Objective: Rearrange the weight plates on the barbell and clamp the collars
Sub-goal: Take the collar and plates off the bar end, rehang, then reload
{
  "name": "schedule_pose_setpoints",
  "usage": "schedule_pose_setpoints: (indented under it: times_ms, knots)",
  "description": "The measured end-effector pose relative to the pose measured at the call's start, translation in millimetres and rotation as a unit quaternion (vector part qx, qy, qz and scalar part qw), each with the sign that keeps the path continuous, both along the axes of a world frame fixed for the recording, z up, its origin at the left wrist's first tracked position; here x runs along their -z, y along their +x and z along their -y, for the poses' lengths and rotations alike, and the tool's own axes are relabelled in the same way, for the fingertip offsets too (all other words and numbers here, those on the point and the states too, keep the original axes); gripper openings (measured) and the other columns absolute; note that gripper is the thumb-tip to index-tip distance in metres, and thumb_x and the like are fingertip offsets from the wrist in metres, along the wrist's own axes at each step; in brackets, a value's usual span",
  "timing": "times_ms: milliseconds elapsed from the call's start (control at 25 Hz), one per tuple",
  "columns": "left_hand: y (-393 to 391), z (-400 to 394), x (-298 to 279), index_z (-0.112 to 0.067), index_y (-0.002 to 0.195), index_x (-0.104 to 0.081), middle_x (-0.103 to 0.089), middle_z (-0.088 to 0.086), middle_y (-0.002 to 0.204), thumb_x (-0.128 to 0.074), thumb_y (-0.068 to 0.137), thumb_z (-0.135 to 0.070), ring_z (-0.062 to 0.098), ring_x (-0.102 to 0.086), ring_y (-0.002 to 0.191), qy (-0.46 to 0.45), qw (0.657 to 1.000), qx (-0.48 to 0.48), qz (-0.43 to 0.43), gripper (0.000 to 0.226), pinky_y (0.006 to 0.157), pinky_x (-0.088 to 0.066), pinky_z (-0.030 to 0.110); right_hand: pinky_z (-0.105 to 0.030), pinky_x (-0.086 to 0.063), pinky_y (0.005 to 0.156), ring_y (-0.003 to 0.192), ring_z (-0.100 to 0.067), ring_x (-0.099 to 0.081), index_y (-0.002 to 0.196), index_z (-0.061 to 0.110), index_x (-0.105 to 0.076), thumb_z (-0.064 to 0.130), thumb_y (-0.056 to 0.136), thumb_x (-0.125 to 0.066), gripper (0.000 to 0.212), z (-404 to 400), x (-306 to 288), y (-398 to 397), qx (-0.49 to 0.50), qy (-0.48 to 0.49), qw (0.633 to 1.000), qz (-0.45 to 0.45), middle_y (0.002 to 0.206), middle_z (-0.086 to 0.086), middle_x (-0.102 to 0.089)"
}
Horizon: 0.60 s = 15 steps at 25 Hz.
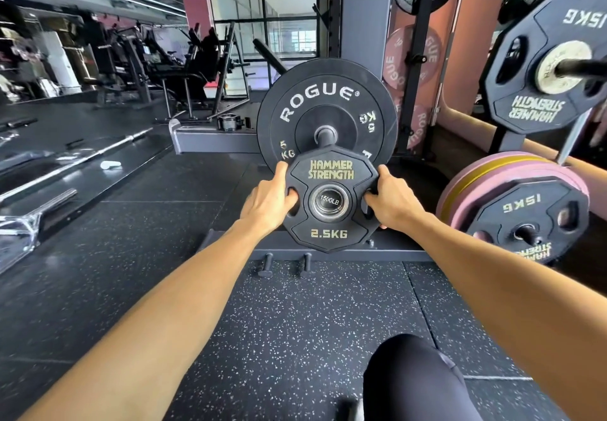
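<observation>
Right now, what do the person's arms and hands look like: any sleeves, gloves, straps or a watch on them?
Both arms are bare from as far up as the frame shows to the fingertips. The left hand and the right hand wear no gloves, wraps, rings or watch. No sleeve edge shows. The only clothing in view is black fabric over a knee.

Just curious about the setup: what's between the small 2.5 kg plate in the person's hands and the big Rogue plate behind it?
In the head view, only a short bare stretch of barbell sleeve shows between the 2.5 kg plate and the Rogue plate; no collar there.
</observation>
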State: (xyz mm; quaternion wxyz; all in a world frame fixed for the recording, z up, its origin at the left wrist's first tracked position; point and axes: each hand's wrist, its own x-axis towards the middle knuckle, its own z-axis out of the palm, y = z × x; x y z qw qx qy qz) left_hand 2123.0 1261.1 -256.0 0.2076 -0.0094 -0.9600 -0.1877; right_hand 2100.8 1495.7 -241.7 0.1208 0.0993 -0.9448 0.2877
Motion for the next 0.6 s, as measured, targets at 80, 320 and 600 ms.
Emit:
schedule_pose_setpoints:
  times_ms: [80, 320, 600]
  knots:
    - [-1.6, 0.1, 7.8, -0.017, 0.128, -0.028, -0.06, 0.006, 0.065, -0.046, 0.099, -0.021, 0.029, -0.06, 0.057, -0.006, 1.0, -0.011, -0.022, 0.035, 0.049, -0.041, 0.036, -0.047, -0.052, 0.069, 0.076, -0.039, -0.058, 0.102, 0.014, -0.037, 0.018, 0.09, -0.051, 0.019, 0.9, 5.7, -0.3, 0.002, 0.0, 1.0, -0.017, 0.089, -0.015, -0.061]
    - [-22.3, 0.5, 18.8, -0.013, 0.132, -0.023, -0.054, 0.004, 0.063, -0.047, 0.098, -0.017, 0.023, -0.051, 0.052, 0.01, 1.0, -0.006, -0.026, 0.042, 0.045, -0.03, 0.033, -0.042, -0.045, 0.063, 0.076, -0.039, -0.054, 0.104, 0.017, -0.032, 0.022, 0.092, -0.051, 0.022, 4.4, 10.3, -22.7, 0.007, 0.017, 0.999, -0.046, 0.087, -0.014, -0.058]
    - [-65.6, 4.9, 21.3, -0.006, 0.128, -0.024, -0.055, 0.003, 0.061, -0.044, 0.097, -0.016, 0.026, -0.05, 0.048, -0.045, 0.998, -0.032, -0.032, 0.038, 0.048, -0.032, 0.034, -0.041, -0.041, 0.063, 0.075, -0.033, -0.053, 0.121, 0.009, -0.034, 0.025, 0.096, -0.051, 0.034, 10.9, 14.8, -73.1, 0.041, 0.047, 0.996, -0.057, 0.085, -0.01, -0.057]
